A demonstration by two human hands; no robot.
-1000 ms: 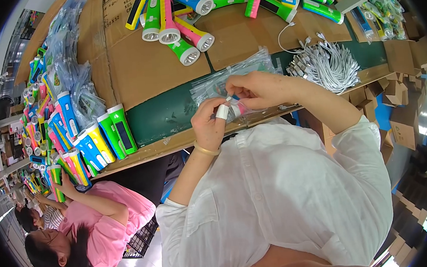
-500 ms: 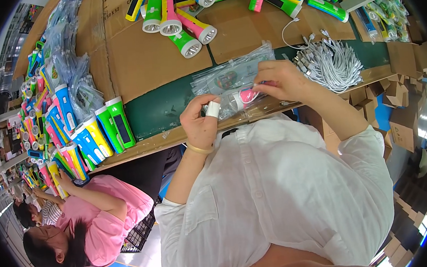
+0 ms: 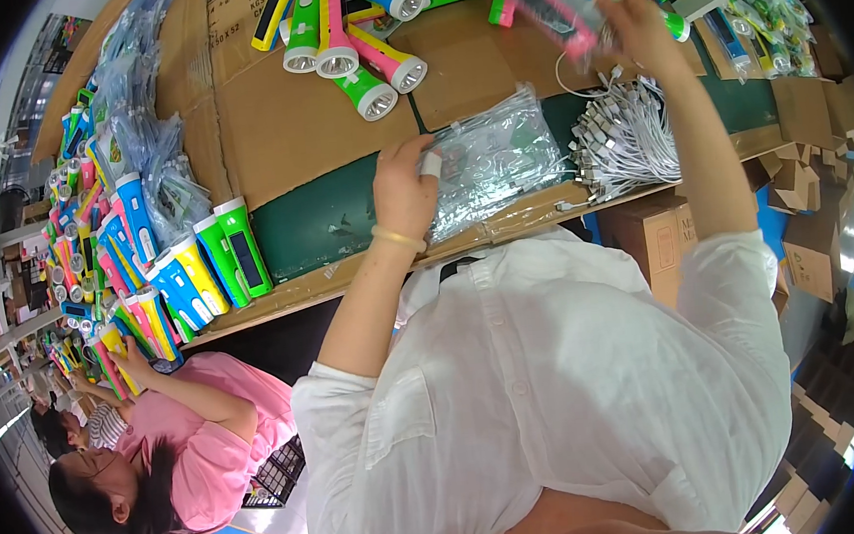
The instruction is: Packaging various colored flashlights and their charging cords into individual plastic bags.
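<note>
My right hand is raised at the far right, closed on a clear bag with a pink and black flashlight in it; both are smeared by motion. Near the table's front edge, my left hand rests at the left edge of a flat pile of clear plastic bags. Its fingers are bent and seem to pinch the bag edge; white tape wraps one digit. Beside the pile, to the right, lies a bundle of white charging cables.
Several loose flashlights lie on cardboard at the back. More flashlights stand upright at the left, by heaped plastic bags. A co-worker in pink handles flashlights there. Cardboard boxes stand below the table's right side.
My right hand has swung from the front edge up to the far right, carrying the bagged pink flashlight. My left hand has shifted slightly up and right onto the bag pile.
</note>
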